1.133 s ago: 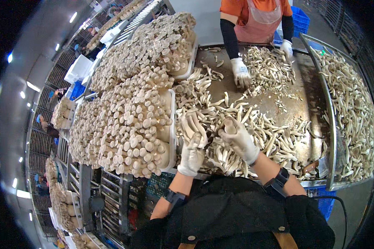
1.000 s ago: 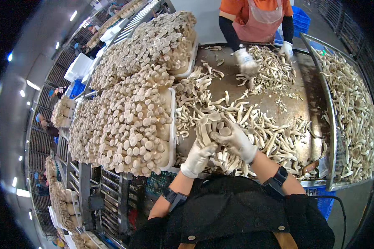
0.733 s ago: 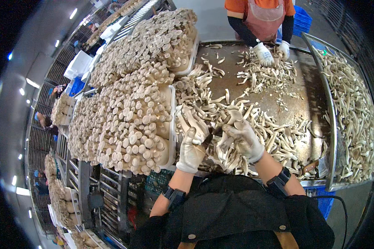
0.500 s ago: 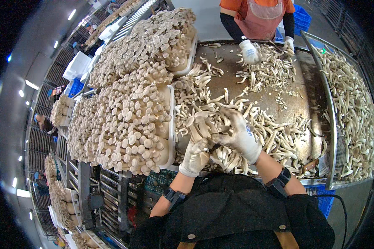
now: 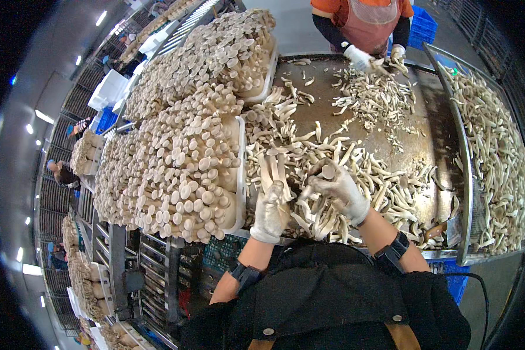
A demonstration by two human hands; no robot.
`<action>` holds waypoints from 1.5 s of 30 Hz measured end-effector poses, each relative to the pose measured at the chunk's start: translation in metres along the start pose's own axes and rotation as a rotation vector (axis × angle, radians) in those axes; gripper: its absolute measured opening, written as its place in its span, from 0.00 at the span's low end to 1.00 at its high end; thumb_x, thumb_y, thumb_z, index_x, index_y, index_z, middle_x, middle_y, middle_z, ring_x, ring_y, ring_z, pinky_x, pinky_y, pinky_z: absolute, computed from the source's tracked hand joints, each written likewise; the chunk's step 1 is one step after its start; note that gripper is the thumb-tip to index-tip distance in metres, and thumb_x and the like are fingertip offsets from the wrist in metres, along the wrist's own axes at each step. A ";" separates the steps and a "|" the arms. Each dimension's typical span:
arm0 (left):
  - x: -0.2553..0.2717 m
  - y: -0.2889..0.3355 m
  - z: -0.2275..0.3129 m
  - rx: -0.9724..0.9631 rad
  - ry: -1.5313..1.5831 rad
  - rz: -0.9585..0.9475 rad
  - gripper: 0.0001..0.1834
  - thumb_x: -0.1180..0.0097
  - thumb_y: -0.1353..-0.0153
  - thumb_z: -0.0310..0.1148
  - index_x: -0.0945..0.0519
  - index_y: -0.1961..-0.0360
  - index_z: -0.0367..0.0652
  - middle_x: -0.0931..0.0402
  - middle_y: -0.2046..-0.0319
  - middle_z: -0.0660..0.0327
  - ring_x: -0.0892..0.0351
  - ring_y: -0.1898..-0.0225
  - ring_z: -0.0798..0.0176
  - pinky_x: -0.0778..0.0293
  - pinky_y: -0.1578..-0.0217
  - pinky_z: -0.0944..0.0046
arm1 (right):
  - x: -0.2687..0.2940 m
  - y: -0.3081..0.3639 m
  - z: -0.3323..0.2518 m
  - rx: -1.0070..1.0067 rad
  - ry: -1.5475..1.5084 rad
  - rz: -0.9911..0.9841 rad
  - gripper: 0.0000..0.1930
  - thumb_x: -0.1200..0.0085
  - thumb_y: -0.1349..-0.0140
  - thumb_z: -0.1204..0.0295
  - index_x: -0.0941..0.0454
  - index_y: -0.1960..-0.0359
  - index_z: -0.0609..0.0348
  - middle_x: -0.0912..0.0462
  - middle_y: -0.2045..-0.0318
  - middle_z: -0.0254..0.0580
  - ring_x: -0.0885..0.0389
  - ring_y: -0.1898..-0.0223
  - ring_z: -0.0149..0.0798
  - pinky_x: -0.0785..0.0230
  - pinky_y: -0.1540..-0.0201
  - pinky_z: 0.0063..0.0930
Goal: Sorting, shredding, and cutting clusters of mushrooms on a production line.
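Note:
My left hand (image 5: 270,213), in a white glove, is closed around a few long-stemmed mushrooms (image 5: 272,170) that point away from me. Close to its right, my gloved right hand (image 5: 345,197) grips a mushroom whose round cap (image 5: 328,171) shows between the fingers and thumb; the glove's fingertips are dirty. Beneath both hands, loose mushrooms (image 5: 385,175) lie spread over the metal tabletop (image 5: 309,119). Left of my left hand stand dense mushroom clusters (image 5: 175,169) on a white tray (image 5: 240,175).
A knife with a wooden handle (image 5: 436,231) lies at the near right. Beyond it is a raised mesh tray (image 5: 465,175) full of mushrooms. Across the table a co-worker in an apron (image 5: 370,23) handles mushrooms over a pile (image 5: 373,96). A roller conveyor (image 5: 151,262) runs at the left.
My hands have moved apart, and the right one now has a mushroom cap showing upright in its grip. The co-worker's gloved hands have drawn back from the pile and closer together.

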State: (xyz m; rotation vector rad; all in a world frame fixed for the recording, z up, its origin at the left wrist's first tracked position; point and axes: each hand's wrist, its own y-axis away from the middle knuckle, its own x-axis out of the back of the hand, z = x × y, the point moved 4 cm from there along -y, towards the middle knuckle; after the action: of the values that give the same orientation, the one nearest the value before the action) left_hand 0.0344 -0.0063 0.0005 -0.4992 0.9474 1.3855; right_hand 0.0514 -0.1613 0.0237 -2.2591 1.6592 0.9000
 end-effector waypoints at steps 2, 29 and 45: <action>0.007 0.005 -0.006 0.058 -0.168 -0.126 0.49 0.46 0.46 0.28 0.65 0.30 0.53 0.65 0.29 0.62 0.40 0.38 0.70 0.28 0.65 0.76 | -0.016 0.006 -0.004 0.022 0.037 -0.029 0.19 0.41 0.45 0.79 0.32 0.51 0.62 0.23 0.68 0.32 0.24 0.69 0.24 0.29 0.66 0.19; -0.013 0.005 -0.015 -0.021 -0.248 -0.263 0.23 0.57 0.32 0.38 0.41 0.37 0.47 0.33 0.45 0.61 0.30 0.46 0.62 0.33 0.44 0.58 | -0.010 -0.003 -0.008 0.190 0.474 -0.050 0.16 0.41 0.44 0.72 0.27 0.56 0.63 0.22 0.61 0.33 0.26 0.63 0.24 0.32 0.61 0.18; -0.007 0.003 -0.007 0.094 -0.337 0.060 0.09 0.53 0.43 0.15 0.29 0.61 0.36 0.26 0.62 0.58 0.23 0.59 0.64 0.24 0.59 0.68 | 0.003 -0.016 0.017 0.289 0.248 -0.288 0.07 0.47 0.44 0.79 0.29 0.66 0.55 0.26 0.72 0.30 0.28 0.70 0.24 0.32 0.67 0.17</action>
State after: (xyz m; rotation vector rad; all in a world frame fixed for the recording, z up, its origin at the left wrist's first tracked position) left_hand 0.0307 -0.0158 0.0025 -0.1598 0.7519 1.4177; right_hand 0.0610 -0.1493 0.0054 -2.3884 1.3899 0.3042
